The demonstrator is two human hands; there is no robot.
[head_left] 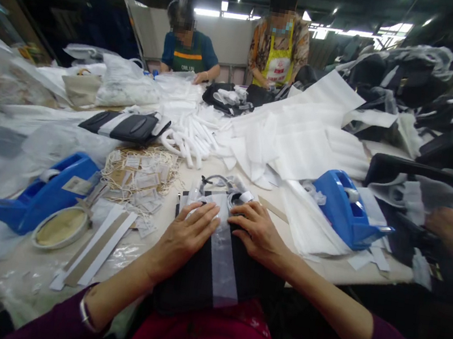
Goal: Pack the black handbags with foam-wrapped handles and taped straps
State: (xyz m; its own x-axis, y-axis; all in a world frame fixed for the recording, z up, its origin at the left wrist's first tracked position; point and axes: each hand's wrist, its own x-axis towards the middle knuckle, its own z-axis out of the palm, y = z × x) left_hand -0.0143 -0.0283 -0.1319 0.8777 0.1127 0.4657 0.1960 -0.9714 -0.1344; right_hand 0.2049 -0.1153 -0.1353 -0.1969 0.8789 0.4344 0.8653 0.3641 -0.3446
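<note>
Since the flat black rectangular bag (187,278) overhangs the near edge of the cream worktop (331,269), we rest our left hand (186,233) and right hand (261,233) on its far end, fingers unclenched, seemingly steadying it beside the translucent white strip (223,272).

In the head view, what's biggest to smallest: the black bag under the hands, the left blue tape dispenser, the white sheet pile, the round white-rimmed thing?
1. White sheet pile
2. Black bag, partly covered
3. Left blue tape dispenser
4. Round white-rimmed thing
</note>
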